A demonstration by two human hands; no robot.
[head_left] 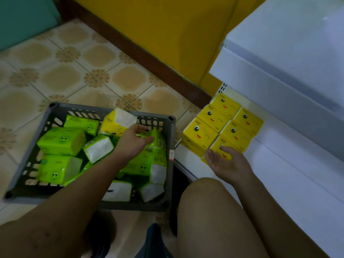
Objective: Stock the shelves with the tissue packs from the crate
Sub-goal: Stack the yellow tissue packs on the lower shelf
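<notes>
Several yellow tissue packs (200, 135) already stand on the shelf (279, 183) just beyond the relaxed fingers (212, 155) of the right hand (229, 165), which touch the nearest one, while the left hand (133, 141), fingers loosely spread and apparently holding nothing, reaches over the many green packs (61, 140) left in the crate (89, 107).

Matt grey perforated plastic crate (171, 138); glossy film-wrapped green tissue packs (61, 140) and yellow tissue packs (200, 135); smooth white-painted shelf (290, 175); glazed patterned floor tiles (74, 71).
</notes>
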